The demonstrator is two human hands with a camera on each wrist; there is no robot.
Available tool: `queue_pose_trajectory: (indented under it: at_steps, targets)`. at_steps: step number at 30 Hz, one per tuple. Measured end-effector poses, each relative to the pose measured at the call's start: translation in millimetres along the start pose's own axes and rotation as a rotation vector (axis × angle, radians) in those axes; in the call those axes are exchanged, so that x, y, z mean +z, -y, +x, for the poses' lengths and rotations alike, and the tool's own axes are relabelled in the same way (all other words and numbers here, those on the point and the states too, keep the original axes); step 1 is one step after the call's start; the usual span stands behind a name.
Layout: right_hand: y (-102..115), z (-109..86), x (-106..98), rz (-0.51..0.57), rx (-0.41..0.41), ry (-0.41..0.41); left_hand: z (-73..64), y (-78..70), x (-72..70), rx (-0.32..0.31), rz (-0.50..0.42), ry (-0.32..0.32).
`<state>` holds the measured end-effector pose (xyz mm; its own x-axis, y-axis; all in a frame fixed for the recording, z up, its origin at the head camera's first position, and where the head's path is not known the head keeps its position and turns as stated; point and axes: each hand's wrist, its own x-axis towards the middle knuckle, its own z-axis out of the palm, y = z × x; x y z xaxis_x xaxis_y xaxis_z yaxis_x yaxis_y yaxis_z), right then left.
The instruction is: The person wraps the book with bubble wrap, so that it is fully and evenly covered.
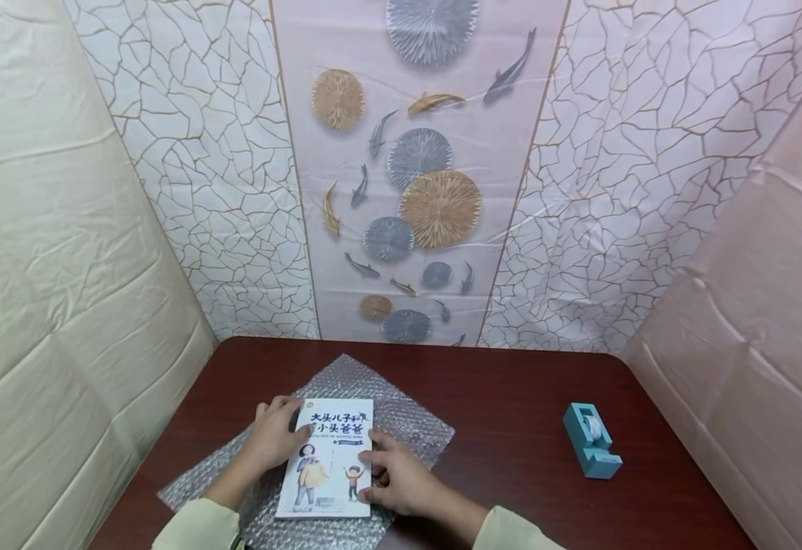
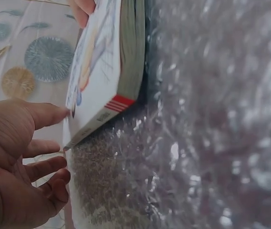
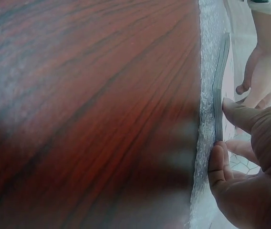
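Observation:
A white paperback book [image 1: 335, 458], with Chinese lettering and drawn figures on its cover, lies face up on a sheet of bubble wrap [image 1: 401, 401]. My left hand [image 1: 273, 434] holds its left edge near the top corner, the thumb on the cover. In the left wrist view, the left hand's fingers [image 2: 47, 167] are beside the spine with its red stripes. From the right side, my right hand [image 1: 404, 477] grips the opposite edge. Its thumb [image 3: 238, 112] presses the cover while other fingers bend at the page edge in the right wrist view.
A teal tape dispenser [image 1: 600, 464] with a roll of tape stands at the right of the dark red wooden table [image 1: 504, 428]. Patterned cloth [image 1: 401, 275] hangs behind the table, and pale fabric walls rise on both sides.

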<state>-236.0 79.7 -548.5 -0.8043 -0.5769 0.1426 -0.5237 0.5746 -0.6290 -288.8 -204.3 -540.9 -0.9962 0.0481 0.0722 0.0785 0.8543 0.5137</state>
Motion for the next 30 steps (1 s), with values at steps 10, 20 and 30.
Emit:
queue_pose_trajectory:
  at_steps: [10,20,30]
  targets:
    - [-10,1.5,5,-0.046,-0.131,-0.018,16.3,7.2,0.1,0.012,-0.021,0.03]
    - [2,-0.3,-1,-0.04,-0.081,-0.002,24.4,12.1,-4.7,-0.009,-0.093,0.076]
    - [-2,-2.2,-1,-0.044,-0.082,-0.001,27.3,7.7,-1.6,-0.04,-0.127,0.082]
